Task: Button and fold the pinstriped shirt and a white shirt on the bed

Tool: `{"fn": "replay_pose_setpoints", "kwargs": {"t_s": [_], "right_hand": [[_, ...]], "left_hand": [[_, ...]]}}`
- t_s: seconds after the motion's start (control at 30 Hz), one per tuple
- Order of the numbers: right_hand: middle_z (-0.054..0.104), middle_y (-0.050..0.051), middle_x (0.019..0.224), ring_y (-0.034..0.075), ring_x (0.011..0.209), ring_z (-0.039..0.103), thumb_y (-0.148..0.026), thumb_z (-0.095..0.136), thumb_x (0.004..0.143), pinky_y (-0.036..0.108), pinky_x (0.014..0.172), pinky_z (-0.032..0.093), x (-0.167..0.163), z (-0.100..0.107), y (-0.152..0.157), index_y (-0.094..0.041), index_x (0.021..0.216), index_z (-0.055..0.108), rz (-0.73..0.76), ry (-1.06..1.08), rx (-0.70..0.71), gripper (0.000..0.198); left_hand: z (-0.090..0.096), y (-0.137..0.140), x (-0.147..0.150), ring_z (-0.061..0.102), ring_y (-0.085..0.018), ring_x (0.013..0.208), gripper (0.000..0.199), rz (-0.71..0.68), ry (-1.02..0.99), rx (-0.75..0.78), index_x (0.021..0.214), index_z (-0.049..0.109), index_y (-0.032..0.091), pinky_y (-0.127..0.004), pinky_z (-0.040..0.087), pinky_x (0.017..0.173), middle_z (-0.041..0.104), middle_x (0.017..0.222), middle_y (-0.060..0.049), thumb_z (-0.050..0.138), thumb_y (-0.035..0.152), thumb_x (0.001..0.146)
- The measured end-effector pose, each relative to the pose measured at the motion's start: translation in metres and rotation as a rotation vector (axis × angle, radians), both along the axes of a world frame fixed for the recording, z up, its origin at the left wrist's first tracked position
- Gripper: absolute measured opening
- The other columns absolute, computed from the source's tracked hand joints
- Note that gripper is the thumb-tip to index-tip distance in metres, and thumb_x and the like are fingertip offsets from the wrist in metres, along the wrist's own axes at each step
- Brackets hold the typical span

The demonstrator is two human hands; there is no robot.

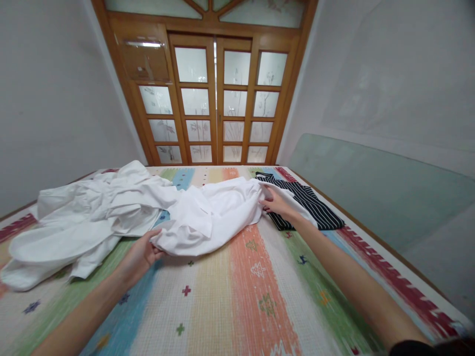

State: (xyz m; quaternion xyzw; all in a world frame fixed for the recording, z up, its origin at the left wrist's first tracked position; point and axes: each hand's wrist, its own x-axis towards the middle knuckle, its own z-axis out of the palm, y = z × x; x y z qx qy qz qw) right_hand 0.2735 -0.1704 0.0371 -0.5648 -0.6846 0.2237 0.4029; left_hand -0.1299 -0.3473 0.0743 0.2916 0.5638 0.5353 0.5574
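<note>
A white garment (pixel 222 202), probably a shirt, is stretched between my hands above the striped bed cover (pixel 208 296). My left hand (pixel 143 249) pinches its near left edge, fingers closed on the cloth. At the other end my right hand (pixel 273 201) grips the gathered fabric, and a white flap trails past it to the right. Left of the garment lies a crumpled heap of white clothes (pixel 92 207); where the two meet, I cannot tell one from the other. A folded black garment with white stripes (pixel 311 202) rests beyond my right hand, partly behind it.
Wooden doors (pixel 218 99) with frosted glass panes stand beyond the far edge of the bed. A pale green panel (pixel 382 188) runs along the right wall. A grey wall (pixel 55 99) rises on the left.
</note>
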Motion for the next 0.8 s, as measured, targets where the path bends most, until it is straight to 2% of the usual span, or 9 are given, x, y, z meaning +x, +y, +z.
{"fn": "replay_pose_setpoints", "kwargs": {"t_s": [0.1,0.2,0.27,0.37,0.5,0.6,0.67,0.73,0.8], "right_hand": [[0.069,0.004,0.089,0.019,0.071,0.065,-0.024,0.064,0.074,0.035,0.070,0.056,-0.005,-0.006,0.003,-0.020,0.143,0.039,0.017,0.127,-0.073,0.074],[0.067,0.008,0.107,0.022,0.088,0.064,-0.021,0.068,0.066,0.039,0.084,0.053,-0.012,-0.007,0.004,-0.021,0.137,0.046,-0.109,0.067,-0.001,0.075],[0.066,0.010,0.112,0.024,0.096,0.061,-0.020,0.069,0.063,0.040,0.091,0.049,-0.018,-0.006,0.005,-0.019,0.135,0.048,-0.169,0.023,0.033,0.074],[0.066,0.010,0.111,0.024,0.095,0.061,-0.021,0.065,0.064,0.038,0.086,0.051,-0.025,-0.002,0.007,-0.017,0.135,0.048,-0.212,0.089,0.025,0.073],[0.066,0.008,0.104,0.022,0.087,0.062,-0.020,0.058,0.063,0.033,0.076,0.053,-0.024,0.012,0.009,-0.016,0.125,0.056,-0.228,0.184,0.013,0.063],[0.068,0.006,0.092,0.020,0.082,0.061,-0.018,0.052,0.063,0.031,0.075,0.051,-0.015,0.032,0.001,-0.014,0.114,0.065,-0.205,0.136,0.096,0.053],[0.068,0.005,0.086,0.020,0.078,0.061,-0.017,0.050,0.062,0.029,0.074,0.049,-0.005,0.051,-0.014,-0.013,0.109,0.069,-0.184,0.043,0.147,0.050],[0.068,0.004,0.083,0.018,0.073,0.060,-0.015,0.051,0.061,0.027,0.070,0.047,0.005,0.072,-0.036,-0.015,0.106,0.072,-0.093,-0.125,0.128,0.049],[0.068,0.003,0.079,0.017,0.070,0.059,-0.013,0.052,0.060,0.025,0.069,0.045,0.015,0.091,-0.064,-0.017,0.100,0.074,0.007,-0.341,0.056,0.046]], "left_hand": [[0.000,-0.009,0.001,0.070,-0.023,0.090,0.043,-0.140,0.059,0.066,0.106,0.065,0.018,-0.029,0.058,0.070,0.073,0.101,-0.009,0.075,0.028,0.066],[0.001,-0.017,0.006,0.067,-0.028,0.103,0.067,-0.275,0.157,0.134,0.116,0.062,0.022,-0.034,0.056,0.083,0.072,0.109,-0.010,0.085,0.030,0.054],[0.001,-0.019,0.009,0.066,-0.029,0.104,0.073,-0.313,0.220,0.141,0.118,0.060,0.022,-0.035,0.056,0.083,0.071,0.111,-0.011,0.087,0.032,0.051],[-0.001,-0.020,0.010,0.069,-0.028,0.094,0.074,-0.271,0.291,0.111,0.119,0.058,0.023,-0.031,0.057,0.067,0.071,0.109,-0.011,0.086,0.036,0.052],[0.005,-0.019,0.004,0.068,-0.021,0.075,0.064,-0.106,0.284,0.127,0.109,0.059,0.021,-0.027,0.054,0.055,0.071,0.096,-0.005,0.084,0.032,0.051],[0.016,-0.020,-0.004,0.056,-0.011,0.050,0.054,0.064,0.269,0.140,0.095,0.056,0.021,-0.022,0.048,0.042,0.064,0.075,0.005,0.081,0.025,0.048],[0.024,-0.024,-0.010,0.046,-0.007,0.040,0.053,0.130,0.274,0.149,0.090,0.052,0.022,-0.020,0.042,0.035,0.055,0.063,0.009,0.080,0.024,0.045],[0.031,-0.030,-0.016,0.041,-0.007,0.035,0.055,0.100,0.341,0.147,0.091,0.051,0.023,-0.020,0.039,0.031,0.050,0.058,0.011,0.079,0.027,0.044],[0.035,-0.040,-0.023,0.040,-0.009,0.031,0.057,-0.039,0.493,0.104,0.098,0.051,0.023,-0.022,0.035,0.028,0.046,0.052,0.012,0.076,0.034,0.048]]}}
